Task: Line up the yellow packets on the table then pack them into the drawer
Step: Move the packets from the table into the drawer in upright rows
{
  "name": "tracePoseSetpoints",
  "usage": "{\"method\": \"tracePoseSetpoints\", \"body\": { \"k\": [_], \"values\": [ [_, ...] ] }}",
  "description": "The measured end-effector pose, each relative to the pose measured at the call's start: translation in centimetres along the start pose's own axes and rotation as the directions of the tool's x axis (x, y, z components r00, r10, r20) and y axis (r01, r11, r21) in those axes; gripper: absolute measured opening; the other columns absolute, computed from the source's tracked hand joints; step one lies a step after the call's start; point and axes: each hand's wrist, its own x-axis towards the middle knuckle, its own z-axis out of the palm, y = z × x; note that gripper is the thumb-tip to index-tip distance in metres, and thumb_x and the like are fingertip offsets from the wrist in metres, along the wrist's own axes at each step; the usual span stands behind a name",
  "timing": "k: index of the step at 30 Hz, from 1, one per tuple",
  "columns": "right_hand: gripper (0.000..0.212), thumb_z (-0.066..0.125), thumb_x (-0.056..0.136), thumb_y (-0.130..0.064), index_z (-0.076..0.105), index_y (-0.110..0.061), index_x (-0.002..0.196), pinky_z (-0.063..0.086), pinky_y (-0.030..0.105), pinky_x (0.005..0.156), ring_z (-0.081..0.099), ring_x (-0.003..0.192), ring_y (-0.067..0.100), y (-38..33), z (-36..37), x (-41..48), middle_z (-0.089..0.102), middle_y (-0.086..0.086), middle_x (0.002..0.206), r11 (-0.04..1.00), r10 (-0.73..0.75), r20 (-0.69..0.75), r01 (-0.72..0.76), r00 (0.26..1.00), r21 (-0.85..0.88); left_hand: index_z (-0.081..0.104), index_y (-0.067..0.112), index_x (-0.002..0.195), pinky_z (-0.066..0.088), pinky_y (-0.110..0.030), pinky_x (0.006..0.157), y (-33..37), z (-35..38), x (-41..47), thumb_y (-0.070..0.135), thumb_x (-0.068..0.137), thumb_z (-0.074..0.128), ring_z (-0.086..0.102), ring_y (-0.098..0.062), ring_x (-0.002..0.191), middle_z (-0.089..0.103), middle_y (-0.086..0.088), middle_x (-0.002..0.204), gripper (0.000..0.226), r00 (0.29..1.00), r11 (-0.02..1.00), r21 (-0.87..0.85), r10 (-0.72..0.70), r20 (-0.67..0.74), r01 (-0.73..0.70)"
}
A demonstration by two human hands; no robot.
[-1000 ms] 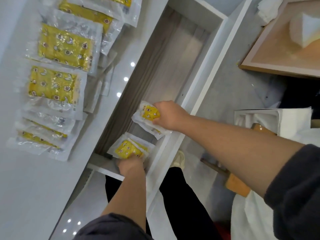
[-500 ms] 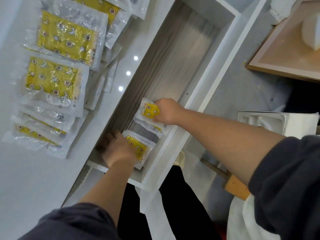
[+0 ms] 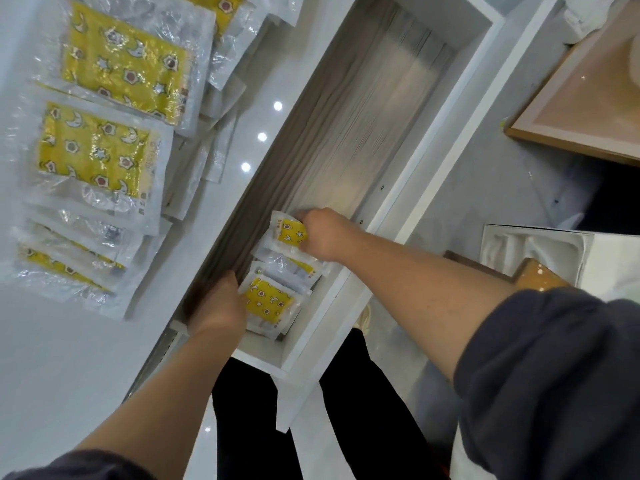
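Hands in the drawer (image 3: 374,126): right hand (image 3: 325,235) grips a yellow packet (image 3: 290,232), left hand (image 3: 218,303) blurred beside another packet (image 3: 268,301), grip unclear.

No words or numbers can be read. Small dark print is seen along one edge of the yellow packets (image 3: 100,147) at ten o'clock — it is too blurred to be made out. The same tiny marks are seen on the lower packet (image 3: 268,301) and the upper packet (image 3: 291,232) in the drawer (image 3: 381,109) — also not readable.
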Motion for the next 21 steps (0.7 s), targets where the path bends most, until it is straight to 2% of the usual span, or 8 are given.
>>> {"method": "tracePoseSetpoints", "body": {
  "k": [3, 6, 8, 12, 15, 18, 19, 21],
  "values": [
    [0.055, 0.058, 0.088, -0.010, 0.045, -0.025, 0.139, 0.051, 0.033, 0.072, 0.057, 0.106, 0.028, 0.1, 0.2, 0.2, 0.051, 0.007, 0.124, 0.999, 0.029, -0.057, -0.031, 0.998, -0.036, 0.044, 0.016, 0.083, 0.036, -0.027, 0.060, -0.2, -0.8, -0.2, 0.017, 0.096, 0.052, 0.054, -0.025, 0.073, 0.054, -0.007, 0.080, 0.015, 0.998, 0.998, -0.055, 0.031, 0.054, -0.028],
    [0.056, 0.061, 0.088, -0.009, 0.045, -0.022, 0.140, 0.042, 0.029, 0.065, 0.057, 0.106, 0.030, 0.4, 0.0, 0.1, 0.041, 0.009, 0.134, 0.996, 0.043, -0.154, -0.054, 0.987, -0.070, 0.041, 0.016, 0.078, 0.037, -0.028, 0.062, -0.2, -1.6, -0.5, 0.016, 0.096, 0.051, 0.049, -0.023, 0.069, 0.051, -0.006, 0.075, 0.021, 0.999, 0.994, -0.100, 0.038, 0.011, -0.037],
    [0.056, 0.061, 0.088, -0.007, 0.046, -0.022, 0.140, 0.043, 0.028, 0.067, 0.057, 0.108, 0.029, 0.8, -0.7, 0.0, 0.046, 0.008, 0.132, 0.996, 0.066, -0.195, -0.076, 0.978, -0.045, 0.041, 0.016, 0.079, 0.037, -0.030, 0.062, 0.0, -2.1, -0.9, 0.017, 0.098, 0.051, 0.047, -0.020, 0.066, 0.051, -0.006, 0.074, 0.021, 0.999, 0.987, -0.157, 0.050, 0.013, -0.047],
    [0.044, 0.062, 0.087, -0.013, 0.053, -0.022, 0.129, 0.041, 0.029, 0.068, 0.060, 0.105, 0.027, 2.0, -3.6, 0.2, 0.063, 0.006, 0.112, 0.987, 0.159, -0.196, -0.155, 0.968, 0.035, 0.042, 0.014, 0.084, 0.041, -0.034, 0.061, 1.4, -3.2, -1.6, 0.018, 0.098, 0.049, 0.049, -0.023, 0.067, 0.053, -0.009, 0.075, 0.017, 0.989, 0.946, -0.302, 0.138, 0.050, -0.117],
    [0.042, 0.060, 0.085, -0.011, 0.053, -0.020, 0.125, 0.041, 0.035, 0.083, 0.058, 0.108, 0.028, 3.0, -5.6, 0.5, 0.061, 0.006, 0.111, 0.982, 0.154, -0.232, -0.176, 0.960, -0.075, 0.044, 0.017, 0.095, 0.051, -0.042, 0.072, 3.1, -3.9, -1.4, 0.021, 0.099, 0.048, 0.059, -0.031, 0.081, 0.058, -0.012, 0.086, 0.007, 0.985, 0.908, -0.397, 0.164, 0.047, -0.132],
    [0.050, 0.056, 0.084, -0.009, 0.050, -0.015, 0.133, 0.038, 0.040, 0.094, 0.047, 0.121, 0.031, 3.5, -6.7, 0.6, 0.050, 0.010, 0.129, 0.977, 0.085, -0.326, -0.143, 0.942, -0.157, 0.043, 0.022, 0.106, 0.048, -0.037, 0.071, 5.5, -4.6, -0.7, 0.025, 0.099, 0.048, 0.058, -0.022, 0.083, 0.057, -0.006, 0.096, 0.009, 0.989, 0.868, -0.489, 0.136, 0.064, -0.087],
    [0.045, 0.054, 0.086, -0.010, 0.053, -0.013, 0.131, 0.038, 0.040, 0.095, 0.047, 0.121, 0.031, 3.5, -7.1, 0.6, 0.051, 0.011, 0.130, 0.986, 0.057, -0.346, -0.106, 0.937, -0.126, 0.042, 0.024, 0.108, 0.046, -0.033, 0.068, 6.3, -4.8, -0.4, 0.025, 0.099, 0.049, 0.056, -0.019, 0.082, 0.056, -0.004, 0.099, 0.011, 0.989, 0.849, -0.523, 0.129, 0.071, -0.073],
    [0.032, 0.048, 0.095, -0.018, 0.061, -0.007, 0.121, 0.044, 0.037, 0.095, 0.054, 0.114, 0.028, 3.4, -7.9, 0.4, 0.060, 0.011, 0.122, 0.994, 0.049, -0.268, -0.021, 0.962, 0.106, 0.043, 0.025, 0.112, 0.042, -0.028, 0.064, 8.1, -5.0, 0.5, 0.026, 0.099, 0.051, 0.056, -0.018, 0.084, 0.057, -0.002, 0.103, 0.015, 0.989, 0.816, -0.574, 0.128, 0.080, -0.059]
  ]
}}
